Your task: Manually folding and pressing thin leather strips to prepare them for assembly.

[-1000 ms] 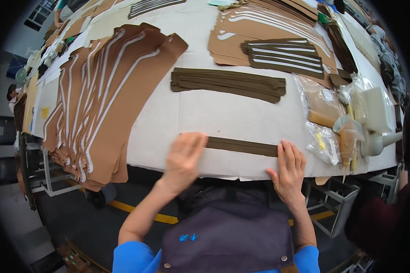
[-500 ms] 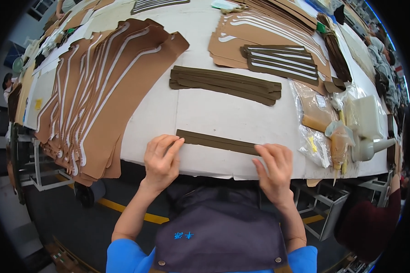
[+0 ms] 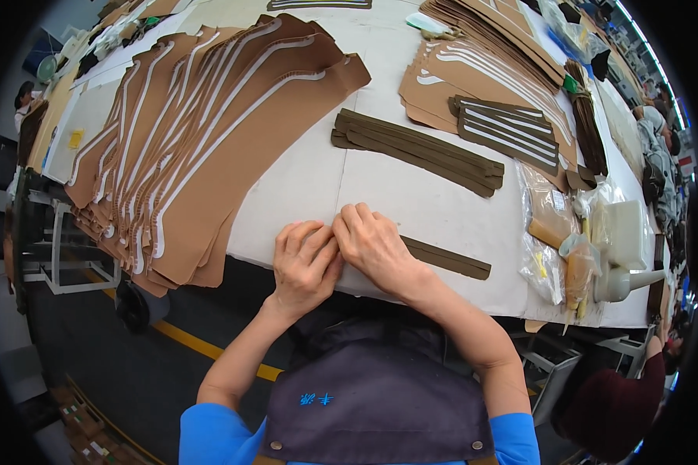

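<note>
A single dark olive fabric-like strip [image 3: 447,258] lies along the table's front edge. Its left end is covered by my two hands, which meet there. My left hand [image 3: 305,262] has its fingers curled and closed at that end. Against it, my right hand [image 3: 371,242] is closed too, fingers bent down over the strip and hiding the fingertips. Beyond them rests a pile of similar olive strips [image 3: 419,151]. Left of my hands a fanned stack of brown panels with white curved bands [image 3: 233,155] reaches to the table edge.
At the right lie clear plastic bags [image 3: 547,291], a bottle with amber contents [image 3: 578,267] and a white spouted container [image 3: 624,236]. Farther back are olive pieces with white stripes [image 3: 508,136] on more brown panels [image 3: 430,105]. A person in a maroon sleeve [image 3: 613,403] is at the right.
My right hand has left the strip's right end and come across to the left end, beside my left hand. The view has shifted, so the table's contents appear farther right.
</note>
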The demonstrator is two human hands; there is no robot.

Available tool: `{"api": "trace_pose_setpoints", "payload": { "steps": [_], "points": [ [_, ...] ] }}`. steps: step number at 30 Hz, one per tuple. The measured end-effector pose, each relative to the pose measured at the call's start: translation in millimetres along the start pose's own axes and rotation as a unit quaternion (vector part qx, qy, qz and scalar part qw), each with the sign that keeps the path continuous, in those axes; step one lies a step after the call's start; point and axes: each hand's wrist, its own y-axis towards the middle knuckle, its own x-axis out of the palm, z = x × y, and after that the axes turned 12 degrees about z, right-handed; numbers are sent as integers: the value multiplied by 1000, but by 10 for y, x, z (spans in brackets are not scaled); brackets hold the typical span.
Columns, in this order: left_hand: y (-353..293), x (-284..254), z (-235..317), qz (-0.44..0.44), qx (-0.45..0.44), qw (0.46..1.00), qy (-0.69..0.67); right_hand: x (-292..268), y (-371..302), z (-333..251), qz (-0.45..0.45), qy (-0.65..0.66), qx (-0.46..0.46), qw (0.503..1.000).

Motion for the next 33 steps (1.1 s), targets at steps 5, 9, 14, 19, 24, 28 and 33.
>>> {"api": "trace_pose_setpoints", "payload": {
  "steps": [5,9,14,19,24,28,33],
  "points": [
    [-16,10,-8,-1,-2,1000,6,57,-27,76,24,47,22,998],
    [-3,-18,5,-15,2,1000,20,51,-113,140,109,208,214,948],
    [-14,-49,9,-24,-7,1000,12,-88,-142,22,130,268,255,920],
    [-33,-43,-14,-10,-13,1000,-6,-135,-347,-45,134,141,162,967],
    [-21,-36,-29,-40,-6,999,-5,-126,-376,-155,56,60,93,992],
    [1,-59,-23,-56,-4,998,6,-124,-383,-183,47,30,81,995],
    [-17,-66,-32,-60,-14,998,1,-132,-339,-182,31,36,83,995]
  ]
}}
